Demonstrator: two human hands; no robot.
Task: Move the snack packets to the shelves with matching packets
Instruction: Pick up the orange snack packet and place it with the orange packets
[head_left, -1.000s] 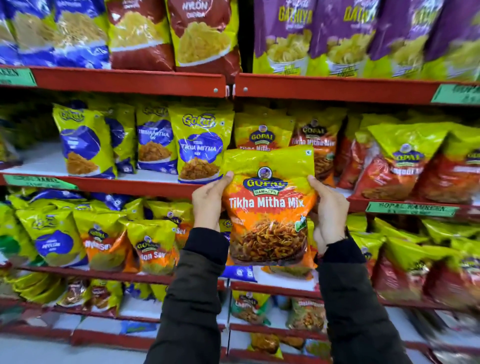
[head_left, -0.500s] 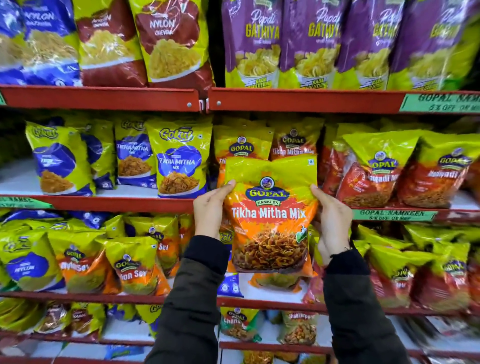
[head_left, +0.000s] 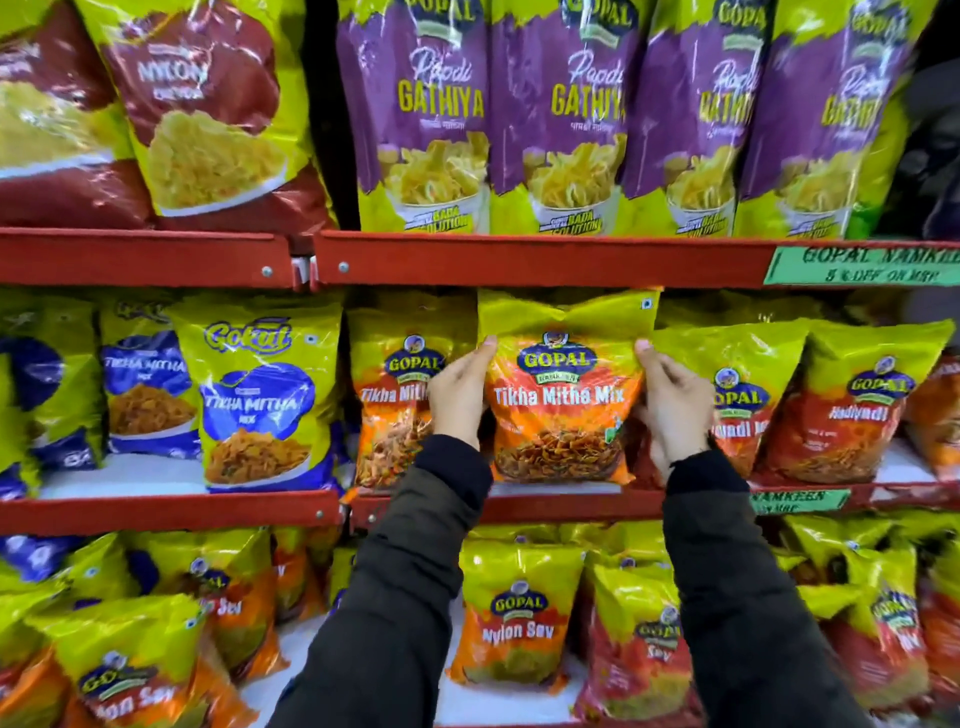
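I hold a yellow-and-orange Gopal Tikha Mitha Mix packet (head_left: 561, 400) upright by its two sides. My left hand (head_left: 457, 392) grips its left edge and my right hand (head_left: 675, 402) grips its right edge. Its bottom rests at the front of the middle red shelf (head_left: 519, 506). Right beside it on the left stands a matching Gopal Tikha Mitha packet (head_left: 400, 410), partly hidden by my left hand. To the right stand red-and-yellow Gopal Nadiyadi packets (head_left: 852, 410).
Blue-and-yellow Gokul Tikha Mitha packets (head_left: 260, 400) fill the middle shelf's left bay. Purple Papdi Gathiya packets (head_left: 582, 114) and maroon Nylon packets (head_left: 208, 104) stand on the shelf above. Nylon Sev packets (head_left: 519, 623) fill the shelf below. Green price labels (head_left: 862, 266) hang on the shelf edges.
Both hands have carried the packet up and forward onto the middle shelf, next to the matching packet. The view has moved closer to the shelves.
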